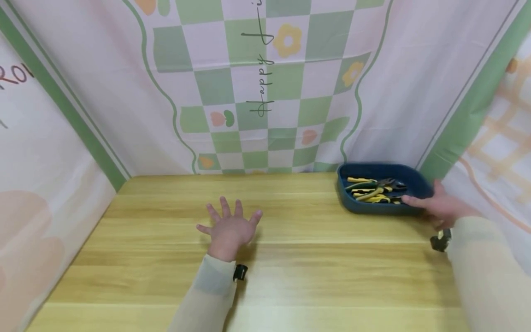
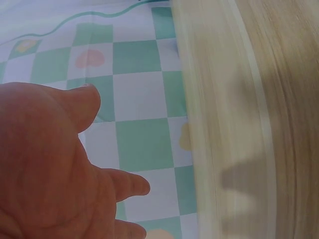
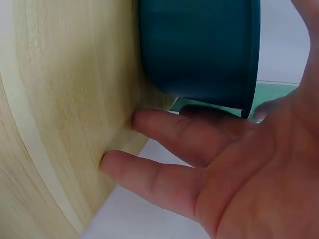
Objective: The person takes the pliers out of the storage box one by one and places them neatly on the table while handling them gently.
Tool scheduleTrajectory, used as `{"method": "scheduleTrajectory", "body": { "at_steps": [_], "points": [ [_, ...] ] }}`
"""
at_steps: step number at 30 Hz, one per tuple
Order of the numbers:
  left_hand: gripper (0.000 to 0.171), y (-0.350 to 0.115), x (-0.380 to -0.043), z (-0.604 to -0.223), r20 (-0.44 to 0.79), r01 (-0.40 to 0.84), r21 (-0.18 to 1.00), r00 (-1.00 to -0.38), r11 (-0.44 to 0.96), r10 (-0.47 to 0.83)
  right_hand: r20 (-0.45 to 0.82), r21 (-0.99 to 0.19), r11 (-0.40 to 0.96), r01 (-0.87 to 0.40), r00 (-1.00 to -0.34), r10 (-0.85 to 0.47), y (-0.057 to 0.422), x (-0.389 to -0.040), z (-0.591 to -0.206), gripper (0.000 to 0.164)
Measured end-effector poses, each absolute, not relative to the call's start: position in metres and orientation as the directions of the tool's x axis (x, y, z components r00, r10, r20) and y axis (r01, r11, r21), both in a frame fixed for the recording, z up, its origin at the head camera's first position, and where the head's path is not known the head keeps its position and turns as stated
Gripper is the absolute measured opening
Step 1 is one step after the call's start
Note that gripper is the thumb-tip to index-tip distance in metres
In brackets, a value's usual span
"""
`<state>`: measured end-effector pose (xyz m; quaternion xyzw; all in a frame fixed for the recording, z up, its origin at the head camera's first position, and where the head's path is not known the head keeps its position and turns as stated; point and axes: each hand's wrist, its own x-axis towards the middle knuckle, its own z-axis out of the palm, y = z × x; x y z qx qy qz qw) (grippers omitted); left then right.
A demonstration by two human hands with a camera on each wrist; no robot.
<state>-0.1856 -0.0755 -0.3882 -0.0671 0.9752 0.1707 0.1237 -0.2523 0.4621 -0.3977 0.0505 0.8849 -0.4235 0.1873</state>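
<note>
A dark blue plastic bin stands at the back right of the wooden table. Inside lie several pliers, mostly with yellow-and-black handles, jumbled together. My right hand is at the bin's right end, its thumb stretched over the front rim. In the right wrist view, extended fingers of that hand reach down to the tabletop beside the bin's wall; whether they touch the wall, I cannot tell. Palm up and fingers spread, my left hand is over the middle of the table, holding nothing.
A printed cloth with green checks hangs behind the table's back edge. More cloth panels close in the left and right sides. The bin stands close to the back and right cloths. Wood-grain tabletop extends toward the front.
</note>
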Motion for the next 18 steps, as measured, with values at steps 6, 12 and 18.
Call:
{"method": "scheduleTrajectory", "body": {
  "at_steps": [6, 12, 18],
  "points": [
    [0.085, -0.075, -0.184, -0.386, -0.264, -0.18, 0.327, -0.96, 0.928, -0.093, -0.33, -0.716, 0.669, 0.199, -0.941, -0.074, 0.462, -0.251, -0.398, 0.118],
    [0.086, -0.074, -0.184, -0.386, -0.267, -0.184, 0.334, -0.959, 0.925, -0.095, -0.264, -0.669, 0.732, 0.132, -0.962, -0.068, 0.453, -0.244, -0.395, 0.116],
    [0.09, -0.072, -0.184, -0.388, -0.256, -0.176, 0.327, -0.962, 0.928, -0.092, -0.28, -0.671, 0.722, 0.167, -0.959, -0.039, 0.447, -0.243, -0.398, 0.116]
  ]
}}
